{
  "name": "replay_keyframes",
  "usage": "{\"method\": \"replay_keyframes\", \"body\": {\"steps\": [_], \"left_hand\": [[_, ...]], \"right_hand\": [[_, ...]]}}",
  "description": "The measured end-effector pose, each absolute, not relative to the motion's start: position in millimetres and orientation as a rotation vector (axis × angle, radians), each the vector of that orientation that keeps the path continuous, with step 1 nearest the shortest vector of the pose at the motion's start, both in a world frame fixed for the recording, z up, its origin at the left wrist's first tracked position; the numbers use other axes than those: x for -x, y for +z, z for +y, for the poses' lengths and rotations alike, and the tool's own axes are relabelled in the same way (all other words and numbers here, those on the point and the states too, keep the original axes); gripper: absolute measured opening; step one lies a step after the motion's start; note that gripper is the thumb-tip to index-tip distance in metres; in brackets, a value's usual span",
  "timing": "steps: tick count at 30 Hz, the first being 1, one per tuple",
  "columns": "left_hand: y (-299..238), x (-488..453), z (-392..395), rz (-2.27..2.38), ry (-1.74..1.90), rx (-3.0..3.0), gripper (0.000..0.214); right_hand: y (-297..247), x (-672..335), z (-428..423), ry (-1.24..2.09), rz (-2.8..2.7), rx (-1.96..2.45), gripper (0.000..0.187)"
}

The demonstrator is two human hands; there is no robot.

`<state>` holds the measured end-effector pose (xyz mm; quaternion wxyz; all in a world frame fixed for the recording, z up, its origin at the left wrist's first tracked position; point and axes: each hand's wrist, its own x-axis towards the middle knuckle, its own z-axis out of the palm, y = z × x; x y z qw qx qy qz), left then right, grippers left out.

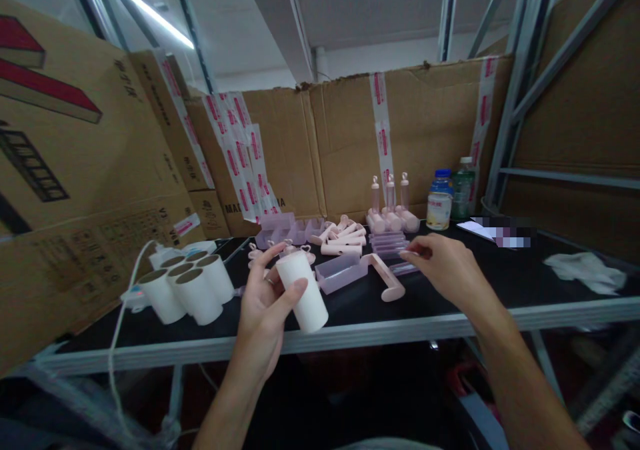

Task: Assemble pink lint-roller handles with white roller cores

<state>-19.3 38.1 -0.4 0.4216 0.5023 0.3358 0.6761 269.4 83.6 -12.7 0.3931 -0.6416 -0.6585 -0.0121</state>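
Left hand (pixel 263 310): closed around a white paper roll (pixel 305 293), thumb on one side, fingers on the other. The roll is tilted and held over the front edge of the black table (pixel 500 290).

Right hand (pixel 445 267): fingers narrowed to a pinch at a thin purple cover (pixel 406 268), just beside the pink handle (pixel 383 273). Can't tell if it actually grips.

Step, my read: one roll picked, the other hand fetching its mating part. Joining them would need the roll's hollow core lined up square with the handle's bar. The roll's face looks smooth, so keep a firm hold.

Materials:
- The roll is a matte white cylinder on a cardboard core.
- The handle is glossy pink plastic, bent into an L.
- A translucent purple tray (pixel 340 273) touches the handle, with a cover stack (pixel 387 242) behind it.

Further out:
- spare rolls (pixel 187 287) clustered at left
- loose pink bars (pixel 345 235)
- three finished rollers (pixel 390 210) standing upright
- two bottles (pixel 440 200)
- a crumpled cloth (pixel 585 270)
- taped cardboard walls (pixel 425 123)
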Motion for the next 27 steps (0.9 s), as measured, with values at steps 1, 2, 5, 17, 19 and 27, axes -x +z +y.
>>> {"method": "replay_keyframes", "body": {"steps": [1,2,5,17,19,27], "left_hand": [[-1.2,20.1,38.1,0.850,1.655,-1.291,0.064],[-2.7,21.0,38.8,0.858,1.615,-1.325,0.060],[-9.6,23.5,43.3,0.863,1.489,-1.435,0.049],[-14.8,16.5,36.6,0.976,1.116,-1.923,0.041],[-14.1,16.0,35.5,0.964,1.091,-1.962,0.036],[-9.5,23.6,32.6,0.949,1.048,-2.056,0.031]], "right_hand": [[-11.2,-275.8,80.7,-0.021,-1.720,1.751,0.014],[-10.1,-281.0,78.2,0.000,-1.761,1.854,0.013],[-10.7,-290.2,77.2,0.112,-1.875,2.033,0.011],[3.2,-258.8,48.5,0.331,-1.962,1.303,0.035],[7.2,-240.5,39.9,0.629,-2.022,1.020,0.038],[3.4,-219.0,38.1,0.906,-2.023,0.782,0.034]]}}
